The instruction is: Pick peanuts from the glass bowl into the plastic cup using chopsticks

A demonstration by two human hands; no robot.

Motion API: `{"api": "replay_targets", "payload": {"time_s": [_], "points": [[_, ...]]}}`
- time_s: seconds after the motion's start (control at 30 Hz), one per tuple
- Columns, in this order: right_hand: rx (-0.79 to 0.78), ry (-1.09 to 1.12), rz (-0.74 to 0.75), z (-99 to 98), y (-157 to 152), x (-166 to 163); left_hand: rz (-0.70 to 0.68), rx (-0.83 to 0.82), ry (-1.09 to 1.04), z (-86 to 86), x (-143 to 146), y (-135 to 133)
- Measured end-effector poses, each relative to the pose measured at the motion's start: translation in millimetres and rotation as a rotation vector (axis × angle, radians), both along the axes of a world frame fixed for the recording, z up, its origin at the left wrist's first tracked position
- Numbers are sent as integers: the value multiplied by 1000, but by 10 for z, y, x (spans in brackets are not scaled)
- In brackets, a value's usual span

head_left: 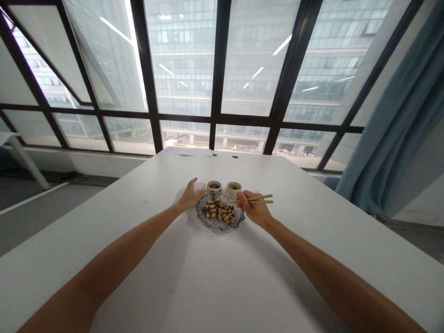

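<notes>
Right hand (255, 209) pinching chopsticks (262, 201), tips left of fingers, over nut-like pieces (226, 215) in glass dish (218, 228). Left hand (189, 196) at dish's rim; can't tell from here whether gripping. Loose pinch could drop pieces; stray knuckle could knock cup (232, 191) beyond right fingers.

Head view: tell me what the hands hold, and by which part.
The right hand holds the chopsticks around mid-length, rear ends jutting out past it. The left hand is by the clear dish; whether it grips the rim cannot be told.
</notes>
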State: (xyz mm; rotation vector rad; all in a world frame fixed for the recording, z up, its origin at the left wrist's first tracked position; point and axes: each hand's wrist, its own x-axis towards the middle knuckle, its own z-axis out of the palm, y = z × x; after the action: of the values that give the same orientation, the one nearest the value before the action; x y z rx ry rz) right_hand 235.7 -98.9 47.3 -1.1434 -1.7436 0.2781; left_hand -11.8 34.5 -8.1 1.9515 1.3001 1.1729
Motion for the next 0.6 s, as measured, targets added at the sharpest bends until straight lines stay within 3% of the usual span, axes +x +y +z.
{"api": "replay_targets", "payload": {"time_s": [0.27, 0.6], "points": [[-1, -108, 10, 57, -65, 29, 45, 31, -22, -82, 55, -138], [-56, 359, -27, -162, 15, 146, -22, -89, -62, -67, -20, -56]]}}
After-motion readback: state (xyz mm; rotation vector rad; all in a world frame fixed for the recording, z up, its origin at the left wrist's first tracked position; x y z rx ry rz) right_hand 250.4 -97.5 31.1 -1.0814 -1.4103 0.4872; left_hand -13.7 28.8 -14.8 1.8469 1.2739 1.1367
